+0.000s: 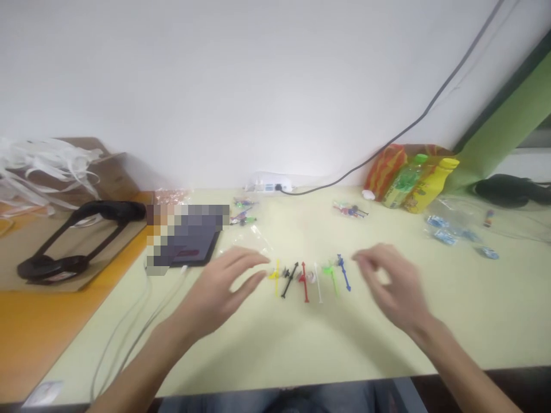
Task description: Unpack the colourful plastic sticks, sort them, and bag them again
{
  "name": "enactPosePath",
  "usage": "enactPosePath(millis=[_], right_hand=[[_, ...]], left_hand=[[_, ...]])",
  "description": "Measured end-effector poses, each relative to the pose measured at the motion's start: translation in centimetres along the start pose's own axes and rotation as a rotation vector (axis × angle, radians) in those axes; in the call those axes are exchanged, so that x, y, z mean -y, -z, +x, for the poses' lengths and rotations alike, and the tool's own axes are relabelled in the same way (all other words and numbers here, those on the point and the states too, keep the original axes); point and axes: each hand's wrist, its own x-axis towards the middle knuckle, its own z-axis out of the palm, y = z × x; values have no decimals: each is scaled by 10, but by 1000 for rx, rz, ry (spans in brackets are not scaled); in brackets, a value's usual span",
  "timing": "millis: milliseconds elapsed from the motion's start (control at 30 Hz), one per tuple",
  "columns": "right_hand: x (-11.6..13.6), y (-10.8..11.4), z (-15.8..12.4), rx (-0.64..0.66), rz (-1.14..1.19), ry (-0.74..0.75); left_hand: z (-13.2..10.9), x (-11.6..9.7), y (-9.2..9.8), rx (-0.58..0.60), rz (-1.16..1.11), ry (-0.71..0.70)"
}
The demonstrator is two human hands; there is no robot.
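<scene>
Six small plastic pieces lie in a row on the pale table: a yellow one, a black one, a red one, a white one, a green one and a blue one. My left hand is beside the yellow piece, thumb and fingers apart, holding nothing. Just right of the blue piece is my right hand; its fingers are bent and slightly blurred, and whether its fingertips meet is unclear.
A dark tablet with cables lies at the left, near a black frame-like object. Bagged colourful pieces lie behind the row. Two bottles stand at the back right, near blue packets. A white box sits against the wall.
</scene>
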Motion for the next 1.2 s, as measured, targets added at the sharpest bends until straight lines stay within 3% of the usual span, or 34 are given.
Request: enactPosePath(millis=[33, 133, 200, 267, 367, 600, 967, 1200], right_hand=[[-3, -13, 6, 93, -1, 36], [-13, -60, 35, 331, -43, 141], [-18, -88, 55, 339, -83, 179], [-17, -109, 67, 331, -102, 225], [-10, -128, 66, 315, -140, 282], [5, -128, 44, 264, -207, 311], [8, -132, 37, 260, -83, 256], [7, -132, 35, 210, -58, 219]], left_hand=[[25, -1, -9, 122, -22, -78], [63, 11, -38, 256, 2, -193], [67, 24, -52, 285, 43, -231], [61, 36, -60, 240, 52, -236], [43, 47, -67, 172, 7, -204], [7, 56, -73, 149, -14, -139], [19, 55, -92, 219, -65, -172], [26, 51, -93, 245, -205, -53]])
